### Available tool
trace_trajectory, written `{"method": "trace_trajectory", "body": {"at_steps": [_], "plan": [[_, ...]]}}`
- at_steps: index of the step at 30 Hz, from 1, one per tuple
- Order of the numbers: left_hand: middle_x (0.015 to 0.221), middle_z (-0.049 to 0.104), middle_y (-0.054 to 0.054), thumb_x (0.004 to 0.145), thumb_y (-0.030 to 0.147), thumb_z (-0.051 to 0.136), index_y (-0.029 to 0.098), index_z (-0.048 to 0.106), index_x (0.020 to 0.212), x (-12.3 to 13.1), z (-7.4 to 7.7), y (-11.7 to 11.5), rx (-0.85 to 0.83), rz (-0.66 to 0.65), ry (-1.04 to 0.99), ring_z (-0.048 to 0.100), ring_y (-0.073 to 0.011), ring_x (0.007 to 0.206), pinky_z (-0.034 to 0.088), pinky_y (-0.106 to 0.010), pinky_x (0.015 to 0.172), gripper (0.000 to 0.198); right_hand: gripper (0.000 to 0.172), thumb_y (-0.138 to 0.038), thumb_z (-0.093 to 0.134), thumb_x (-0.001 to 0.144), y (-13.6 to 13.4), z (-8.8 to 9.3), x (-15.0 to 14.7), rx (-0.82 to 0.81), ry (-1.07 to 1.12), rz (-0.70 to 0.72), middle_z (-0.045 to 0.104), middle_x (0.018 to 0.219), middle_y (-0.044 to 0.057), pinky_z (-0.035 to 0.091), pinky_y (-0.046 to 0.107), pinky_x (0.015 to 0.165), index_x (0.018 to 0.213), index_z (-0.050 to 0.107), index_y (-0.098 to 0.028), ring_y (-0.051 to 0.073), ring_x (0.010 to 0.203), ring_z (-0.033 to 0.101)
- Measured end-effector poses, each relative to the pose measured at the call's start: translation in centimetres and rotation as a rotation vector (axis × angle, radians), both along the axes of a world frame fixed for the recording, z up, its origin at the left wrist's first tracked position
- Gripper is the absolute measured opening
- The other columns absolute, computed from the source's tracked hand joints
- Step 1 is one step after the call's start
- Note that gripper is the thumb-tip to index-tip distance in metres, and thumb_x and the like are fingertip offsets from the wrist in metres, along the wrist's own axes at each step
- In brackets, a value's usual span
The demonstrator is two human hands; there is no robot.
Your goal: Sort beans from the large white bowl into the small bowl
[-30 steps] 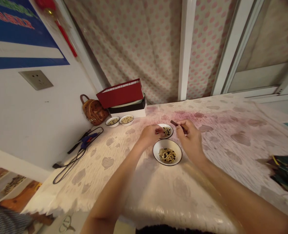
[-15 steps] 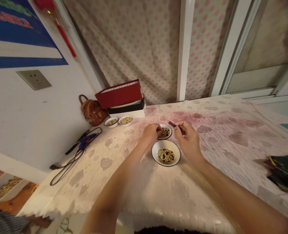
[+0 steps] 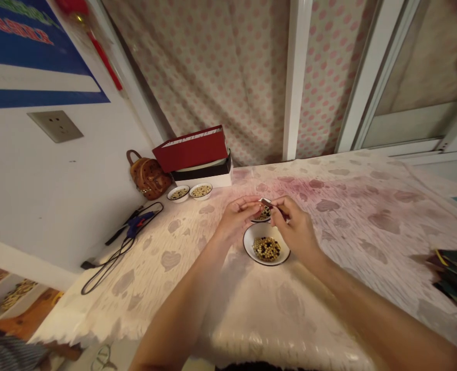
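A white bowl (image 3: 266, 233) with mixed pale and dark beans sits on the table in front of me. Just behind it is a smaller bowl (image 3: 264, 215) of beans, partly hidden by my fingers. My right hand (image 3: 295, 226) is closed in a pinch on a small dark tool (image 3: 266, 202), like tweezers, held over the smaller bowl. My left hand (image 3: 238, 215) is curled, fingertips meeting the tool's tip above that bowl; whether it holds a bean is too small to see.
Two more small bowls (image 3: 192, 192) of beans stand at the back left beside a brown bag (image 3: 148, 176) and stacked red and black boxes (image 3: 197, 154). A blue glue gun with black cord (image 3: 130, 229) lies at the left. Dark folded material (image 3: 455, 275) lies at the right edge.
Both hands have drawn together above the smaller bowl. The tool's tip now meets my left fingertips, where earlier it pointed up and away.
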State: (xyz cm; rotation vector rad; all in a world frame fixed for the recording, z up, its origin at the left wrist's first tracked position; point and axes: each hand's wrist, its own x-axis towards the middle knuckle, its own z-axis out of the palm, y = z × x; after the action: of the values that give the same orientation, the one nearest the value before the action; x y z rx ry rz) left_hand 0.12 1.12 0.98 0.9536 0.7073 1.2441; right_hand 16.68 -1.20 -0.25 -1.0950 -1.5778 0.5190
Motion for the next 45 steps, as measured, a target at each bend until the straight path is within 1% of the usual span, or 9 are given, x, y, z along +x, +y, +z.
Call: {"method": "trace_trajectory", "body": {"at_steps": [8, 15, 22, 31, 35, 39, 45], "plan": [[0.092, 0.078, -0.004, 0.066, 0.021, 0.092, 0.015, 0.076, 0.101, -0.19, -0.02, -0.13, 0.012, -0.008, 0.019, 0.071, -0.0141, 0.088, 0.050, -0.033, 0.095, 0.039, 0.010, -0.032, 0.052, 0.095, 0.14, -0.31, -0.11, 0.032, -0.037, 0.006, 0.063, 0.063, -0.004, 0.041, 0.027, 0.059, 0.094, 0.058, -0.024, 0.015, 0.057, 0.060], [0.091, 0.077, -0.003, 0.066, 0.024, 0.093, 0.016, 0.076, 0.102, -0.09, 0.18, -0.45, -0.007, -0.004, 0.027, 0.071, -0.0135, 0.085, 0.051, -0.031, 0.089, 0.040, 0.011, -0.033, 0.052, 0.095, -0.08, 0.07, -0.09, 0.024, -0.035, -0.004, 0.064, 0.063, -0.004, 0.041, 0.027, 0.058, 0.094, 0.058, -0.024, 0.016, 0.057, 0.060], [0.086, 0.076, -0.003, 0.067, 0.026, 0.094, 0.015, 0.076, 0.102, -0.13, -0.05, -0.26, 0.003, -0.008, -0.008, 0.070, -0.0130, 0.083, 0.050, -0.032, 0.092, 0.040, 0.009, -0.032, 0.052, 0.095, -0.29, 0.26, -0.18, 0.013, -0.043, 0.013, 0.065, 0.061, -0.005, 0.040, 0.027, 0.057, 0.093, 0.056, -0.025, 0.015, 0.055, 0.060], [0.082, 0.075, -0.002, 0.066, 0.027, 0.095, 0.016, 0.077, 0.103, -0.09, -0.24, -0.20, 0.005, -0.011, -0.016, 0.069, -0.0123, 0.080, 0.051, -0.031, 0.090, 0.043, 0.008, -0.032, 0.053, 0.093, -0.44, 0.49, -0.33, -0.001, -0.048, 0.009, 0.067, 0.060, -0.006, 0.038, 0.027, 0.054, 0.093, 0.056, -0.025, 0.014, 0.048, 0.055], [0.082, 0.075, -0.001, 0.066, 0.028, 0.094, 0.016, 0.076, 0.103, -0.05, -0.24, -0.19, 0.014, -0.017, -0.010, 0.069, -0.0126, 0.081, 0.050, -0.031, 0.091, 0.043, 0.006, -0.031, 0.053, 0.093, -0.46, 0.53, -0.37, 0.010, -0.043, 0.010, 0.068, 0.060, -0.006, 0.038, 0.028, 0.054, 0.092, 0.055, -0.025, 0.015, 0.048, 0.057], [0.084, 0.076, -0.002, 0.065, 0.028, 0.095, 0.016, 0.076, 0.102, -0.01, -0.20, -0.20, 0.018, -0.023, -0.007, 0.069, -0.0119, 0.078, 0.051, -0.030, 0.088, 0.043, 0.006, -0.031, 0.053, 0.093, -0.45, 0.51, -0.39, 0.016, -0.037, 0.023, 0.068, 0.060, -0.005, 0.038, 0.028, 0.053, 0.092, 0.055, -0.026, 0.015, 0.049, 0.058], [0.079, 0.075, 0.000, 0.063, 0.027, 0.096, 0.016, 0.077, 0.100, 0.10, -0.14, -0.28, 0.005, -0.004, -0.038, 0.070, -0.0102, 0.078, 0.052, -0.027, 0.088, 0.043, 0.006, -0.031, 0.052, 0.093, -0.52, 0.51, -0.36, 0.012, -0.047, 0.028, 0.066, 0.058, -0.006, 0.037, 0.027, 0.053, 0.090, 0.053, -0.026, 0.015, 0.049, 0.057]]}}
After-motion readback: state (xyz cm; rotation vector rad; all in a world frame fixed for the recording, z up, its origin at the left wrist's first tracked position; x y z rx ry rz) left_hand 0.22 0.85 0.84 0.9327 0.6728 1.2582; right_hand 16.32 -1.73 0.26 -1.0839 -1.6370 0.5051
